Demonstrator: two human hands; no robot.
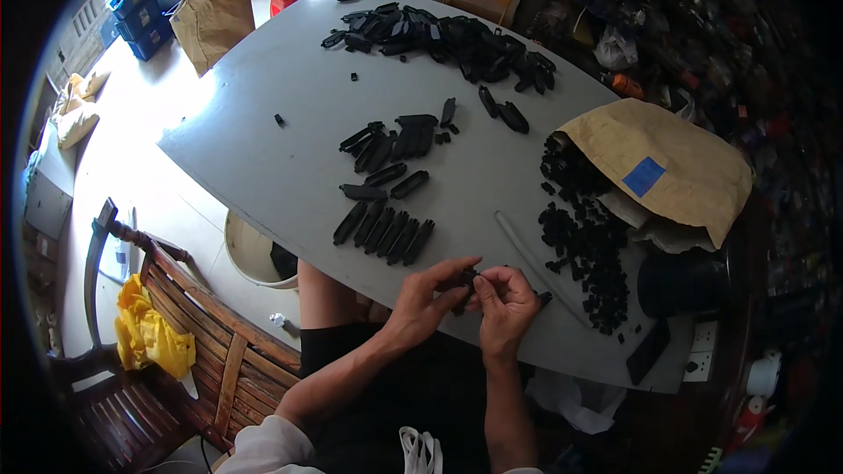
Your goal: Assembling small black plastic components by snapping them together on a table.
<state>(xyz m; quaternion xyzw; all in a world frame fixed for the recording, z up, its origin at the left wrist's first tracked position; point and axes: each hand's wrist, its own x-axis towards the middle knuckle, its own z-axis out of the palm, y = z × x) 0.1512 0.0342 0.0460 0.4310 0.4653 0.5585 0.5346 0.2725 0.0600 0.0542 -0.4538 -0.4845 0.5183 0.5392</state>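
Near the table's front edge, my left hand [420, 305] and my right hand [505, 314] meet, fingers closed on a small black plastic part [469, 277]. The fingers hide much of it. A dark tip [544, 298] shows just beyond my right hand; I cannot tell whether it is held. Left of my hands lies a row of long black plastic shells [383, 233]. More shells [416, 136] lie behind it. To the right, a pile of small black pieces [584, 263] spreads from the mouth of a brown paper bag [676, 158]. A thin grey strip [527, 254] lies between.
A large heap of black shells [439, 39] covers the table's far side. A dark phone-like slab [648, 353] and a black round container [676, 285] are at right. A wooden chair [224, 342] and a pale bucket [250, 254] stand left, below the tabletop [263, 167].
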